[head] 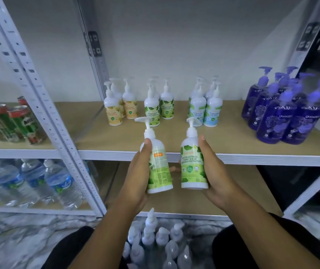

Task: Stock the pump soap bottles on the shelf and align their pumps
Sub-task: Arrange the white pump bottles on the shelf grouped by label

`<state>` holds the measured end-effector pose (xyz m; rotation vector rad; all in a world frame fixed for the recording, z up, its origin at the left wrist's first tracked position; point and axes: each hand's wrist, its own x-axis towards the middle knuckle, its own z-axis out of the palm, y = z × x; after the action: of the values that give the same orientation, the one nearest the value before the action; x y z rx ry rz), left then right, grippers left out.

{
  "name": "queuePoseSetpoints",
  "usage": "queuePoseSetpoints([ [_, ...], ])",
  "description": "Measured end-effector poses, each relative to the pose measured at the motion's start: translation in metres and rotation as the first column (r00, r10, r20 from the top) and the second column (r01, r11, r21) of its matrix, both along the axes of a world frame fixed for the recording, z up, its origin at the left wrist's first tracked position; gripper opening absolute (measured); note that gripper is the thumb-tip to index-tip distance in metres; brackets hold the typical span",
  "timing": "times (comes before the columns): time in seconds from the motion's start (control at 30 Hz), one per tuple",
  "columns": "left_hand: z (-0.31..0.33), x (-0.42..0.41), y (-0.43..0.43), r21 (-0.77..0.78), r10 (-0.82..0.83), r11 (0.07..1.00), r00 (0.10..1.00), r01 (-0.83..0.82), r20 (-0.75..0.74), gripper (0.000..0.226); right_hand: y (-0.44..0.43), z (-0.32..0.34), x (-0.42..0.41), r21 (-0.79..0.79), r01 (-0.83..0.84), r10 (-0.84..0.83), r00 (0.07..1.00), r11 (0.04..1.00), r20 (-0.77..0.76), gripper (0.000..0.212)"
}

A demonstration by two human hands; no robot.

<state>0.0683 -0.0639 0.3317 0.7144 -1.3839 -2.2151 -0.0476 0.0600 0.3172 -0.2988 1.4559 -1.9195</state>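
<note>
My left hand (135, 177) grips a white pump soap bottle with a green leaf label (158, 167), its back label facing me and its pump pointing left. My right hand (216, 171) holds a second green-label bottle (193, 164), front label toward me. Both bottles hover side by side just in front of the shelf's front edge (252, 158). On the wooden shelf board (223, 136) stand groups of white pump bottles: yellow-label ones (116, 107), green-label ones (158, 105) and blue-label ones (206, 107).
Purple pump bottles (283, 113) fill the shelf's right end. Several more white pump bottles (155, 243) stand on the floor between my knees. The left bay holds drink cans (13, 121) above water bottles (31, 183). White slotted uprights (44, 105) frame the shelves.
</note>
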Motion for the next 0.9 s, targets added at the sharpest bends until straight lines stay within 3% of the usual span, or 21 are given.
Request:
queuePoseSetpoints([
  [0.17, -0.004, 0.002, -0.006, -0.038, -0.005, 0.999, 0.998, 0.008, 0.064, 0.031, -0.001, 0.001, 0.003, -0.083, -0.083, 0.092, 0.99, 0.993, 0.103, 0.056],
  [0.23, -0.008, 0.003, -0.007, -0.108, 0.011, 0.994, 0.998, -0.005, 0.06, 0.035, -0.001, 0.002, 0.007, -0.101, -0.107, 0.116, 0.989, 0.989, 0.089, 0.052],
  [0.3, -0.011, 0.005, -0.008, -0.178, 0.032, 0.984, 0.998, -0.023, 0.045, 0.046, 0.0, 0.002, 0.01, -0.087, -0.089, 0.095, 0.993, 0.992, 0.063, 0.073],
  [0.37, -0.01, 0.007, -0.009, -0.242, 0.049, 0.97, 0.998, -0.037, 0.047, 0.052, 0.001, 0.003, 0.013, -0.065, -0.063, 0.063, 0.998, 0.996, -0.004, 0.075],
  [0.5, -0.009, 0.009, -0.008, -0.378, 0.087, 0.925, 0.992, -0.046, 0.094, 0.035, 0.001, 0.001, 0.016, -0.053, -0.015, 0.01, 0.995, 0.998, -0.097, 0.059],
  [0.67, -0.01, 0.01, -0.006, -0.356, 0.087, 0.933, 0.993, -0.053, 0.081, 0.027, -0.001, -0.004, 0.017, -0.054, -0.024, 0.018, 0.994, 0.998, -0.109, 0.04],
  [0.83, -0.009, 0.008, 0.0, -0.417, 0.136, 0.905, 0.986, -0.084, 0.096, 0.037, -0.004, -0.007, 0.02, -0.019, -0.001, -0.001, 0.994, 1.0, -0.113, 0.064],
  [0.9, -0.009, 0.008, 0.001, -0.427, 0.145, 0.9, 0.984, -0.086, 0.107, 0.043, -0.004, -0.007, 0.02, -0.014, 0.008, -0.01, 0.993, 1.0, -0.12, 0.065],
])
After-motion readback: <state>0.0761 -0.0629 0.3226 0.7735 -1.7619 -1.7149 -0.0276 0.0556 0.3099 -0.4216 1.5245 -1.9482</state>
